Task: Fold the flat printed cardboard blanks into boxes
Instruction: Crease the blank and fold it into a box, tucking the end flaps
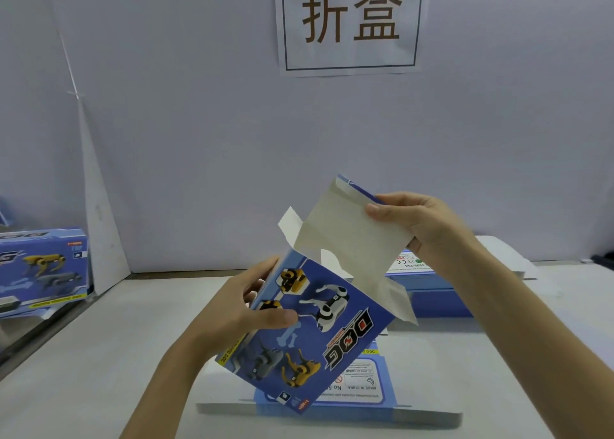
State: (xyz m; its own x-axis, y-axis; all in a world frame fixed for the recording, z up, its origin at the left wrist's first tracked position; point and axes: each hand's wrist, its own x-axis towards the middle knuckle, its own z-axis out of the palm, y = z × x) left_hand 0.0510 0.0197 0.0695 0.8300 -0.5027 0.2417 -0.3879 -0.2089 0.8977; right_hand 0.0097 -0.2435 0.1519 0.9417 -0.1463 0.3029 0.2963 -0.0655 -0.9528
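**In mid-frame, a half-formed box between two hands**

At the centre of the frame, above the white table (99, 355), the cardboard blank (319, 339) is held up off the surface, tilted with its lower corner toward the bottom of the picture. Its printed face is blue, with yellow, white and grey robot dogs, pale bones and the word "DOG" in dark letters, seen upside down. The left hand (246, 309) grips its left edge, thumb pressed flat on the printed face, fingers curled behind the side panel. The right hand (422, 226), upper right of centre, pinches the large top flap (352, 239) at its far edge, thumb on the unprinted grey-beige inside, fingers behind it. A smaller flap (289, 221) sticks up at the flap's left, and another grey flap (402, 300) hangs out at the right.

Below the held blank, at lower centre, lies a stack of flat blanks (365, 388), its blue printed panel facing up. A second stack (432, 292) sits at right of centre, behind. At the left edge stands a finished box (43, 269). A paper sign (350, 23) hangs on the wall at top.
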